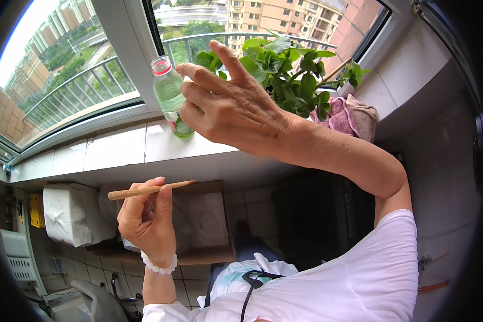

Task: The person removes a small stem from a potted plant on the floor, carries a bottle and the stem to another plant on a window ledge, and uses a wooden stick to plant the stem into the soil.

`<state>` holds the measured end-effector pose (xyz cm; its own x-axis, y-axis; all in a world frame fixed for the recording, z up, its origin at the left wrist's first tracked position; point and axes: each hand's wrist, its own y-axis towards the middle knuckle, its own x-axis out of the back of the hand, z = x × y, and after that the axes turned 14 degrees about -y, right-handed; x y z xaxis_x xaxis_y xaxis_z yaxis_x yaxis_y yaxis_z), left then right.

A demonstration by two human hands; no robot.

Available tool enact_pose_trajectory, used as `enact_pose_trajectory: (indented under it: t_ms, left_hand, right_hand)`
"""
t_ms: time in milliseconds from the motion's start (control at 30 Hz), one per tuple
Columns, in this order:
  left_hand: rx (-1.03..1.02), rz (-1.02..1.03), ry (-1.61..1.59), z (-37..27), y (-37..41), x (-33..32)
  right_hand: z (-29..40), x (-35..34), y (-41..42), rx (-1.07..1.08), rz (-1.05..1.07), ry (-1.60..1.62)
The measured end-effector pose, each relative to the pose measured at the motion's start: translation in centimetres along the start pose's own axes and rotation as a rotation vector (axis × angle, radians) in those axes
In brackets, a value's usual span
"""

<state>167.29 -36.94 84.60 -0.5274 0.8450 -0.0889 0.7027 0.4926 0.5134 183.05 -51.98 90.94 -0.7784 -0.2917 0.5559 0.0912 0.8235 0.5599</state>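
Observation:
My left hand (149, 219), with a white bead bracelet (159, 263) at its wrist, pinches a thin wooden stick (151, 190) between thumb and fingers. The stick lies nearly level, its narrower, darker tip pointing right. Over the windowsill, my right hand (233, 102) reaches left with one finger raised. Its fingertips overlap the right side of an uncapped clear plastic bottle (170, 94) standing on the sill. A round green leaf (182, 126) shows below those fingertips, at the bottle's base. My right thumb is hidden, so a grip on the leaf or bottle cannot be made out.
A leafy green plant (294, 68) grows behind my right forearm, beside folded pink cloths (344, 114). White tiles cover the windowsill (114, 147). Below it are a white wrapped bundle (70, 213) and an open cardboard box (203, 257). A window frame (124, 48) rises behind the bottle.

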Motion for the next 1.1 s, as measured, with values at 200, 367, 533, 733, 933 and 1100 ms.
enact_pose_trajectory:
  t_ms: [200, 367, 533, 733, 933, 1100]
  left_hand:
    - [-0.045, 0.046, -0.046, 0.3, 1.4, -1.5]
    - [-0.163, 0.097, -0.066, 0.0, 4.0, -3.5]
    - [-0.14, 0.124, -0.199, 0.0, 7.2, -6.9]
    - [0.075, 0.242, -0.382, 0.9, 10.2, -9.7]
    - [0.176, 0.314, -0.389, 1.8, 10.7, -11.2]
    - [0.221, 0.373, -0.363, 1.9, 11.1, -11.3]
  right_hand:
    - [-3.1, 1.0, -0.2, -0.103, 0.007, 0.061]
    - [-5.8, 2.1, -1.9, -0.173, 0.002, 0.13]
    - [-6.6, 2.1, -3.3, -0.195, -0.042, 0.158]
    - [-7.7, 2.6, -3.7, -0.189, -0.027, 0.15]
    - [-8.9, 2.4, -4.1, -0.161, -0.017, 0.143]
    - [-8.9, 2.5, -3.9, -0.146, -0.016, 0.161]
